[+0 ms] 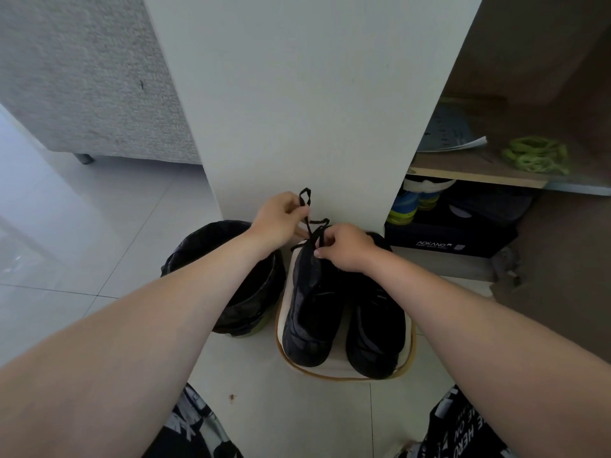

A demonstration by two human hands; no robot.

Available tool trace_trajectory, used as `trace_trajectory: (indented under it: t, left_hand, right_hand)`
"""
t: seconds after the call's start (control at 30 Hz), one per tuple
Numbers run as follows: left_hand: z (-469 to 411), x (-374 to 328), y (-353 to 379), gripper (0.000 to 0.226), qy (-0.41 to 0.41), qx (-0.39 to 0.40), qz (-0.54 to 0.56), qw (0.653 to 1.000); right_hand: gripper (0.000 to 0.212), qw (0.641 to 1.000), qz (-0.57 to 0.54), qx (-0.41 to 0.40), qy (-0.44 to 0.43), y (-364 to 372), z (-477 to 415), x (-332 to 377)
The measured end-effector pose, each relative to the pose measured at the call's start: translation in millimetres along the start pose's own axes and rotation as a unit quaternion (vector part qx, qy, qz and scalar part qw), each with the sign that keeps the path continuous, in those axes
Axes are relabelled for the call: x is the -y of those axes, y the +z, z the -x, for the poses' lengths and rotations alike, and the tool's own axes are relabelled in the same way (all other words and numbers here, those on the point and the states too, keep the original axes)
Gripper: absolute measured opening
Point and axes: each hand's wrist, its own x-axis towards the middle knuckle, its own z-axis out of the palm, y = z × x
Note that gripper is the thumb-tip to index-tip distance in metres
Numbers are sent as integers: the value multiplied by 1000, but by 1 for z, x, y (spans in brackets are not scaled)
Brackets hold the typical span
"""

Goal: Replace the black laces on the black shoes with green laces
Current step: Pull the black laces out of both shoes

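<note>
Head view: two black shoes stand side by side on a round pad (344, 376) on the floor, toes toward the person, long axes running straight away. Both hands meet at the far end of the left shoe (310, 309): the left hand (281, 219) pinches a raised loop of black lace (305, 196), the right hand (347, 247) pinches it at the shoe's top. Green laces (535, 155) lie on a shelf (476, 175) well off to the right, nearer the right hand.

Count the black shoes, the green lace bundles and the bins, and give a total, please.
Black shoes: 2
Green lace bundle: 1
Bin with black bag: 1
Total: 4
</note>
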Motion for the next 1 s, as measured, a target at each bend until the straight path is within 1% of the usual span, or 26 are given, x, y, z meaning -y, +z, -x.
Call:
trace_trajectory:
  t: [0.07, 0.13, 0.17, 0.23, 0.33, 0.4, 0.47, 0.5, 0.53, 0.57, 0.6, 0.67, 0.7, 0.73, 0.77, 0.9, 1.0]
  left_hand:
    - [2, 4, -1, 14, -58, 59, 29, 996]
    - [3, 12, 0, 16, -117, 111, 14, 987]
    - [3, 17, 1, 15, -127, 133, -2, 983]
    - [3, 23, 3, 17, -119, 158, -33, 980]
    - [6, 24, 5, 14, -89, 170, -98, 977]
    - [6, 23, 6, 10, -73, 158, -105, 979]
    - [5, 23, 7, 14, -60, 131, -118, 983]
    - [4, 23, 7, 19, -58, 121, -126, 983]
    - [2, 24, 8, 22, -58, 114, -133, 983]
    - [1, 23, 8, 23, -59, 108, -136, 983]
    - [0, 22, 8, 22, -64, 102, -130, 984]
    - [-2, 19, 6, 21, -75, 90, -83, 990]
    - [-2, 17, 5, 21, -79, 85, -61, 991]
    - [-3, 16, 4, 22, -78, 81, -52, 992]
    - [-3, 16, 3, 22, -76, 79, -54, 993]
    - [-3, 14, 6, 19, -81, 77, -49, 993]
    - [-1, 14, 8, 20, -99, 90, -44, 990]
  right_hand:
    - [13, 1000, 7, -4, -3, -1, 2, 0]
    - [13, 1000, 12, -13, -10, -2, 3, 1]
    - [12, 1000, 13, -21, -15, -1, 3, 2]
    - [11, 998, -14, -49, -32, -2, 1, 6]
    - [21, 984, -123, -110, -61, -7, -2, 13]
    - [23, 971, -192, -121, -76, -10, -2, 16]
    - [16, 969, -210, -106, -80, -11, 0, 17]
    - [9, 972, -201, -95, -72, -10, 1, 15]
    - [9, 978, -184, -82, -62, -9, 2, 14]
    - [21, 984, -160, -61, -47, -8, 2, 12]
    - [37, 991, -130, -30, -28, -8, 3, 10]
    - [72, 998, -54, 23, 17, -4, 5, 7]
    - [86, 998, -26, 32, 38, -2, 5, 6]
    - [94, 998, -12, 36, 53, -1, 5, 5]
    - [96, 997, -6, 39, 61, 0, 5, 5]
    - [88, 995, -5, 46, 85, -7, 5, 7]
    - [91, 994, -8, 48, 102, -7, 7, 10]
